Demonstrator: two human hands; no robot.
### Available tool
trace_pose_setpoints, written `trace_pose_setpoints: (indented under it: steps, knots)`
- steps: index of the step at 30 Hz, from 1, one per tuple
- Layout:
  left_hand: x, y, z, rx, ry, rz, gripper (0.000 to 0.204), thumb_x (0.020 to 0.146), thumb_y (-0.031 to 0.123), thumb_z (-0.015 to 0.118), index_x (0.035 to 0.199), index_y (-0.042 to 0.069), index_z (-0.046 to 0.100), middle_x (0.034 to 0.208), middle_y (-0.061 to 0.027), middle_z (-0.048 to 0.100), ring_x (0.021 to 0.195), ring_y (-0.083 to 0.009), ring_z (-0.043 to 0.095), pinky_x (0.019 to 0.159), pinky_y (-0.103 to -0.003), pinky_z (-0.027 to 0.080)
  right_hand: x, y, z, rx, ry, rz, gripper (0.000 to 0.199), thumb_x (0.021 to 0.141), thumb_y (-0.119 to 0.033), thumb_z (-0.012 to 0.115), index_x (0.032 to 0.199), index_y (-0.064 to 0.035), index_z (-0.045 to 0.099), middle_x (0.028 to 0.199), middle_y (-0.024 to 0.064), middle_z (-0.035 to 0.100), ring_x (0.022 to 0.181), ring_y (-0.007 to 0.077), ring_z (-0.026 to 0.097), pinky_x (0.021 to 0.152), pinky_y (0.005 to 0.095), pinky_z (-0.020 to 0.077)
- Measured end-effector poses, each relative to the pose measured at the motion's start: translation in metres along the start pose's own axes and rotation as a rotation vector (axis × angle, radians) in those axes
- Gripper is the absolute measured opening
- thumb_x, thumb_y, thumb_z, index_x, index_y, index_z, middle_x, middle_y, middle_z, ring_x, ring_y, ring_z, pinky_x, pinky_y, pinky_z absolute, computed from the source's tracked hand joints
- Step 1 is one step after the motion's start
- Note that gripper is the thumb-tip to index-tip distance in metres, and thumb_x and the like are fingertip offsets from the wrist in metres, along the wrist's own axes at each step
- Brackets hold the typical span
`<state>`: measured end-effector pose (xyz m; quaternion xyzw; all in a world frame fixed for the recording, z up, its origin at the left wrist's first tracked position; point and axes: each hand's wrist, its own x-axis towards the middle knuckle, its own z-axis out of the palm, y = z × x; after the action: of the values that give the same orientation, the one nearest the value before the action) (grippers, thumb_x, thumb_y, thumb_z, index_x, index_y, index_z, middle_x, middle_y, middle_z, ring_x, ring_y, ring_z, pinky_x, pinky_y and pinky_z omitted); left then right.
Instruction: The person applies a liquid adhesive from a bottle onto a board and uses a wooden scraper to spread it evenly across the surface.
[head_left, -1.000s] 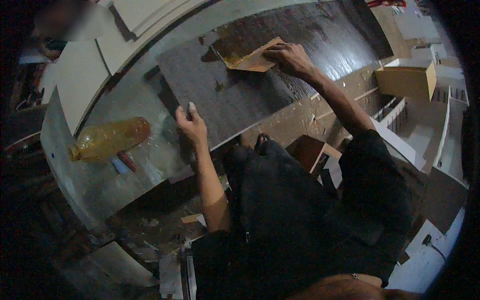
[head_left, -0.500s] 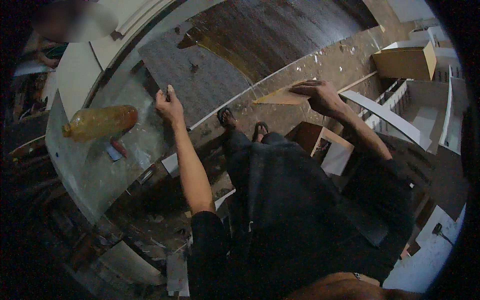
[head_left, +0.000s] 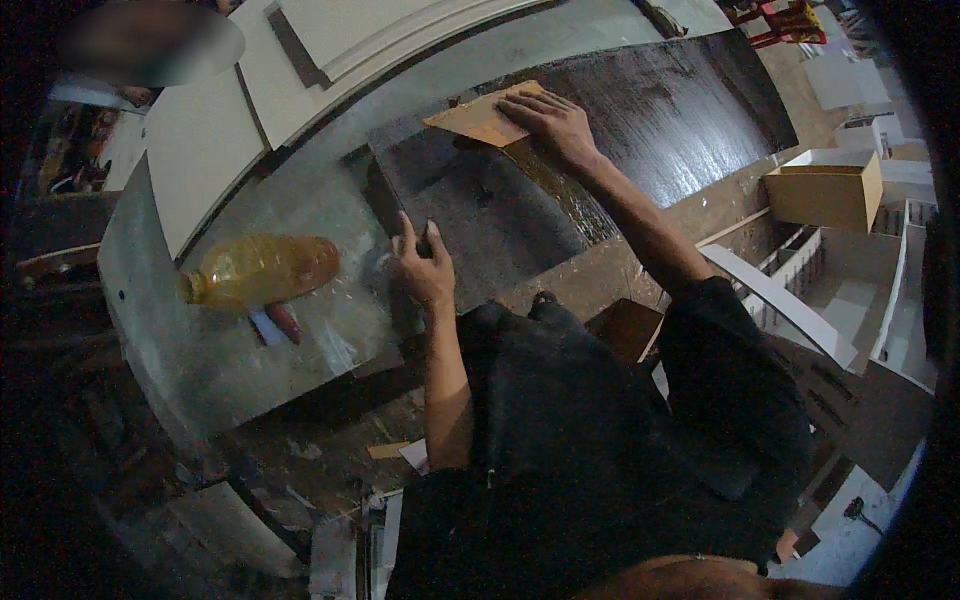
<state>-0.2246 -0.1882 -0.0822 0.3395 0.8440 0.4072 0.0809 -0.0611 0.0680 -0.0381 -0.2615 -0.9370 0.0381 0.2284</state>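
The tan sheet [head_left: 478, 120] lies directly under the fingers [head_left: 530, 107] of the right hand [head_left: 555, 122], reaching out past their tips to the left, above the dark panel [head_left: 480, 225]. That hand grasps it, fingers laid flat along its upper face; the thumb is hidden. Amber liquid [head_left: 566, 190] forms a streak on the panel just below the sheet, and the panel's surface shines with wet streaks to the right.

The left hand [head_left: 425, 268] is at the panel's left edge, well apart from the sheet, with thumb and forefinger spread; whether its other fingers grip the edge cannot be told. Left of it, a yellowish bottle [head_left: 265, 270] lies on its side on the tabletop [head_left: 335, 345], a small reddish-brown object [head_left: 284, 323] just beside it. The bottle is too dim to tell whether it bears writing.
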Motion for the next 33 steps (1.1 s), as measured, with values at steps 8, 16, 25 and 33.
trace_pose_setpoints:
  steps: [8, 16, 25, 33]
  knots:
    - [0.003, -0.018, 0.017, -0.078, 0.140, 0.179, 0.052, 0.100, 0.034, 0.059, 0.139, 0.001, 0.056, 0.101, -0.0233, 0.063, 0.089, -0.0391, 0.064, 0.071, -0.045, 0.052, 0.024, 0.022, 0.064, -0.252, -0.132, -0.081, 0.058, 0.091, -0.023, 0.056, 0.148, -0.0253, 0.046, 0.146, 0.0005, 0.054, 0.131, 0.0212, 0.054, 0.116, 0.0442, 0.0373]
    - [0.002, -0.015, 0.011, -0.187, 0.088, 0.072, 0.045, 0.101, 0.027, 0.057, 0.137, 0.000, 0.057, 0.098, -0.0217, 0.062, 0.080, -0.0368, 0.061, 0.069, -0.044, 0.050, -0.041, -0.039, 0.021, -0.119, -0.228, -0.012, 0.054, 0.088, -0.020, 0.058, 0.142, -0.0209, 0.053, 0.139, 0.0032, 0.060, 0.128, 0.0229, 0.056, 0.116, 0.0457, 0.0367]
    - [0.000, -0.023, 0.020, -0.280, 0.116, 0.075, 0.043, 0.102, 0.024, 0.056, 0.138, 0.000, 0.057, 0.090, -0.0183, 0.058, 0.073, -0.0305, 0.058, 0.064, -0.040, 0.048, -0.021, -0.028, -0.006, -0.089, -0.107, 0.001, 0.054, 0.082, -0.020, 0.063, 0.136, -0.0245, 0.059, 0.139, 0.0004, 0.059, 0.128, 0.0224, 0.056, 0.113, 0.0420, 0.0420]
    - [0.003, -0.022, 0.020, -0.206, 0.140, 0.134, 0.041, 0.100, 0.019, 0.057, 0.135, -0.003, 0.058, 0.087, -0.0175, 0.057, 0.077, -0.0301, 0.058, 0.064, -0.040, 0.046, 0.029, 0.001, 0.058, -0.106, -0.114, -0.051, 0.049, 0.081, -0.016, 0.066, 0.130, -0.0176, 0.064, 0.138, 0.0027, 0.061, 0.130, 0.0223, 0.056, 0.114, 0.0441, 0.0393]
